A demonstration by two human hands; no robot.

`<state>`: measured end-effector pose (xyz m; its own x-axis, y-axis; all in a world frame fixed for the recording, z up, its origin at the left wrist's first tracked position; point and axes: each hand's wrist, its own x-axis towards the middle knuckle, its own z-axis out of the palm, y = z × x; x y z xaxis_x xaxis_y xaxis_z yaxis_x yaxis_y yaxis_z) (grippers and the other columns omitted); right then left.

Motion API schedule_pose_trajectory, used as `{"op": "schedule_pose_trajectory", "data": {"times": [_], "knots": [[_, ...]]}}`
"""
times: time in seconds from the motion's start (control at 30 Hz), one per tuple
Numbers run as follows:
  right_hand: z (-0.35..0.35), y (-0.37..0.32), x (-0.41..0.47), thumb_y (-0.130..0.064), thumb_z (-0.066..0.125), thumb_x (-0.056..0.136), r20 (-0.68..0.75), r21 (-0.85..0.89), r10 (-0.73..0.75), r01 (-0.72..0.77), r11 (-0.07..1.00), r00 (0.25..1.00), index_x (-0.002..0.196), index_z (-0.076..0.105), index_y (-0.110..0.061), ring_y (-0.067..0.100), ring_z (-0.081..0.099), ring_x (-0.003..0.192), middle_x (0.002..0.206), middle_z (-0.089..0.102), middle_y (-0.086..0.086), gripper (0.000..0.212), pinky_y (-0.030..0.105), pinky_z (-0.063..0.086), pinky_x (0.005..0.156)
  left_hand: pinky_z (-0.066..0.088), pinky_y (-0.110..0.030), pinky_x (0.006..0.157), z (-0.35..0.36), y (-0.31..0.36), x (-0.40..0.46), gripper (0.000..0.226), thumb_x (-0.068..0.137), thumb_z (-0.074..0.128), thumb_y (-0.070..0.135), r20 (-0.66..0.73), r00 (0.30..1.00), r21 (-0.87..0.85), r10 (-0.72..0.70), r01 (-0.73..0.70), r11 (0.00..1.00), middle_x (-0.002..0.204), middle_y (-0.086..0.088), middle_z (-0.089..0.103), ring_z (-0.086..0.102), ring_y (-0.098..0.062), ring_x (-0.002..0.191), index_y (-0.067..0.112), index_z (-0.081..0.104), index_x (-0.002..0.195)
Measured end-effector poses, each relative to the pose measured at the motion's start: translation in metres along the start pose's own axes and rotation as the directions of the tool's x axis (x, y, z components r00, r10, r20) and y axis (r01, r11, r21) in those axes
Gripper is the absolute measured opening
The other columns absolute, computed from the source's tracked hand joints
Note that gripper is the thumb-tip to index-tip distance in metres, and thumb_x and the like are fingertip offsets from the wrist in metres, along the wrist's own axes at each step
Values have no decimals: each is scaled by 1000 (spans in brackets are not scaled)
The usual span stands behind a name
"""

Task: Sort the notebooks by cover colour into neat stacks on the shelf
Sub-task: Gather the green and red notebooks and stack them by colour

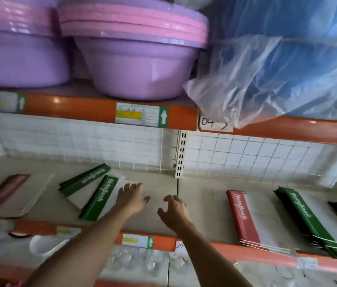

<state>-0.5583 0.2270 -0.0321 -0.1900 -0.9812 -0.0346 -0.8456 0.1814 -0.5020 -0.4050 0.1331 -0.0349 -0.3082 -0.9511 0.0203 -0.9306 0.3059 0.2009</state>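
Notebooks lie scattered on shelf (159, 206): green notebook (99, 198) askew at left, red stack (244, 218) and green stack (306, 220) at right. Left hand (131, 196) spread, touching green notebook; right hand (173, 210) loosely curled, holding nothing. Thin, light, floppy, likely slick; grip by spine edge.

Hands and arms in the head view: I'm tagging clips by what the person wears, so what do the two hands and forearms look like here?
Both are bare. The left hand and right hand wear no gloves, and no rings or watch show on the fingers or wrists. Both forearms are uncovered down to the bottom edge of the picture, with no sleeve in view.
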Motion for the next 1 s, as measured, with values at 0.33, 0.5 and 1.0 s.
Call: {"op": "schedule_pose_trajectory", "data": {"times": [0.33, 0.5, 1.0], "knots": [[109, -125, 18, -38, 49, 94, 115, -139, -234, 249, 958, 965, 137, 51, -23, 17, 28, 143, 153, 39, -1, 46, 40, 19, 114, 21, -48, 117, 0, -149, -13, 68, 95, 41, 60, -100, 976, 68, -194, 201, 977, 154, -9, 37, 24, -33, 145, 22, 31, 151], [110, -112, 32, -45, 34, 102, -19, -237, -56, 50, 970, 998, 147, 36, -21, 19, 15, 149, 158, 29, -1, 52, 53, 0, 119, 30, -51, 109, 14, -158, -15, 58, 97, 32, 61, -104, 966, 32, -237, 241, 970, 142, -20, 46, 37, -39, 135, 22, 49, 136], [107, -76, 42, -37, 38, 101, -206, -172, 66, -103, 980, 976, 147, 35, -12, 23, 20, 148, 157, 32, 7, 52, 49, 10, 118, 8, -59, 115, 56, -118, 5, 70, 85, 48, 58, -305, 935, -24, -181, 182, 983, 145, -35, 40, 30, -51, 138, 10, 52, 137]]}}
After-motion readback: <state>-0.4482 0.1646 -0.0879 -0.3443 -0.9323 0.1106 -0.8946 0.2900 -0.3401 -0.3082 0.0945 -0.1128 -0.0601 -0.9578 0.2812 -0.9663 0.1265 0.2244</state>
